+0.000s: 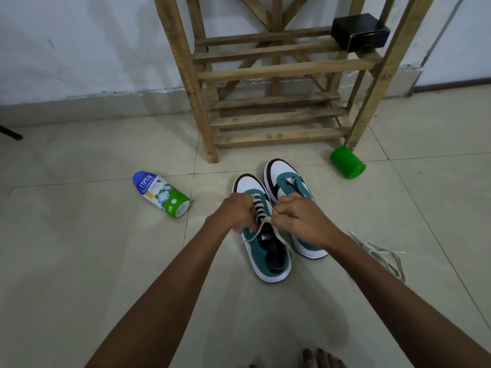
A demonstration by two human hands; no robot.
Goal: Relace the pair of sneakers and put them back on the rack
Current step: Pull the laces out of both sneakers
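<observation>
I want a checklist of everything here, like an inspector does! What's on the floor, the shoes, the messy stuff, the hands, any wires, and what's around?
Surface: pale tiled floor, bare where visible.
Job's things: left sneaker partly laced, lace ends pulled out to both sides; right sneaker beside it, no lace seen in its visible eyelets; loose lace on the floor at the right; wooden rack, no shoes on its visible shelves.
Clutter: powder bottle lying on its side; green cup tipped over by a rack leg; black box on a rack shelf.
Hands: left hand and right hand each pinch the lace.
Cables: nothing seen.
Surroundings: white wall; toes at the bottom edge.
</observation>
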